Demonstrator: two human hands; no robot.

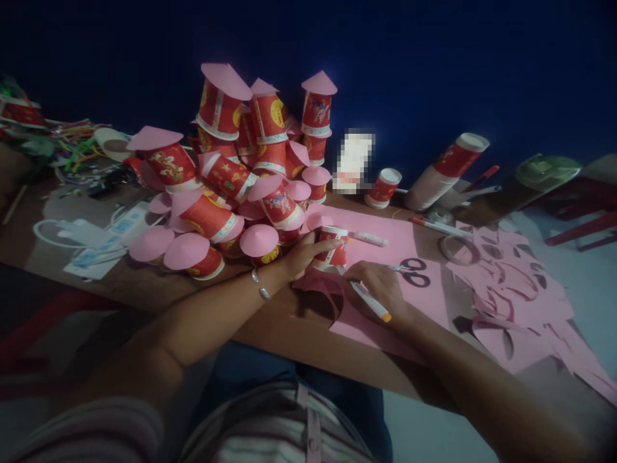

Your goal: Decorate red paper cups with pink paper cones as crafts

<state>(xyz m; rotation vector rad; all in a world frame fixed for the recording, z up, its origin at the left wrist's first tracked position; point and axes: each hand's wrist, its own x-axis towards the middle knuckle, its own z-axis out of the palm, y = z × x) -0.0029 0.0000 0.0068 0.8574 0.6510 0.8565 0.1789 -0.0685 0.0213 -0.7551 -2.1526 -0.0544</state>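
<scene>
White-rimmed red paper cup (332,249), left hand (306,256) clasping it; right hand (382,283) gripping white orange-ended marker (370,300).
Brown table (265,315), front edge near; pink paper (399,233) bare beyond.

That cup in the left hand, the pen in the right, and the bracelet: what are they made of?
Cup: probably paper, printed red with a pale rim; gloss is hard to tell. Pen: likely plastic, smooth white with an orange end. Bracelet: silvery and shiny, so perhaps metal.
</scene>
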